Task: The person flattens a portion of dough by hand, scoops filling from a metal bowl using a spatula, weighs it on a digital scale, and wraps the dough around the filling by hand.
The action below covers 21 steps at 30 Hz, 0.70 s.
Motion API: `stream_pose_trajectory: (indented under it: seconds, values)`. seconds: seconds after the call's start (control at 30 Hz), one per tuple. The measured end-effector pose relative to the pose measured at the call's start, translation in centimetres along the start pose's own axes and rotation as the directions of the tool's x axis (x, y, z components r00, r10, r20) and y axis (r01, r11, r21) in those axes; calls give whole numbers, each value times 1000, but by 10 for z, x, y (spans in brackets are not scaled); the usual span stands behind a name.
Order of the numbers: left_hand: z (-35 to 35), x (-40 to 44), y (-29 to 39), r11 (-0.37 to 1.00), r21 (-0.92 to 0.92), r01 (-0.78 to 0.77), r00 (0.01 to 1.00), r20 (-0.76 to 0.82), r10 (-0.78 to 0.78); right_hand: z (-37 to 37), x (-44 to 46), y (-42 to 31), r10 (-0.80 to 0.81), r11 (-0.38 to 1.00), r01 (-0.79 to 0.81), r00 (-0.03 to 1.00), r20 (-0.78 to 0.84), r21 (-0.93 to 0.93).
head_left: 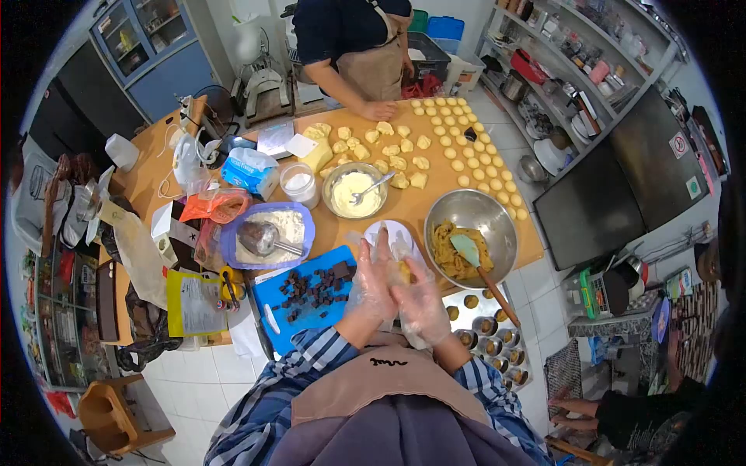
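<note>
Both my hands wear clear plastic gloves and meet above the table's near edge. My left hand (373,283) has its fingers stretched out. My right hand (418,299) is curled against it, around a small yellowish lump (405,272) that shows between the palms. Behind them lies a white plate (391,231). To the right, a steel bowl (498,225) holds brown-yellow filling with a green spatula (465,248). On the left, chopped dark chocolate (307,293) lies on a blue cutting board (322,317). A tray with small metal molds (488,346) sits at the lower right.
Across the table stands a person in an apron (373,58), one hand on the edge. Dough pieces (398,163), rows of dough balls (474,147), a cream bowl (334,203) and a flour tub (303,233) occupy the table. Another person's hands (575,414) show at the lower right.
</note>
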<state>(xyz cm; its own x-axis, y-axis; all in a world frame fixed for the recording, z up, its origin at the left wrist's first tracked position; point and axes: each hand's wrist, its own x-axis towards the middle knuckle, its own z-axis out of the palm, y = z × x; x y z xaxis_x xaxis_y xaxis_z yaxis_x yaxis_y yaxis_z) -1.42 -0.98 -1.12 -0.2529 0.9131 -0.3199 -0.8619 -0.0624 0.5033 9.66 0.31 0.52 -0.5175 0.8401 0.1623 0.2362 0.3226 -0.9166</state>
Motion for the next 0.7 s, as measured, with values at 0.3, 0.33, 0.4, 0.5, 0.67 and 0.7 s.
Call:
stream_pose_trajectory:
  seconds: [0.3,0.33,0.4,0.5,0.67,0.7]
  values:
    - [-27,10,5,996,89,-25,998,64,19,-16,8,11,198,540,52,962,-187,840]
    - [-27,9,3,997,8,73,997,32,-73,-16,5,12,138,686,74,964,-229,724]
    - [-10,-1,3,944,-186,273,957,-47,-286,-3,5,22,59,786,14,994,-97,618]
    - [-16,-3,-8,894,-365,260,964,154,-218,-14,3,-5,-455,717,432,885,103,-547]
    - [-26,5,7,825,-403,396,906,321,-277,-17,11,-16,-174,983,172,985,24,56]
    - [-24,2,10,839,-331,432,868,406,-286,-20,11,-14,-134,954,133,991,-14,267]
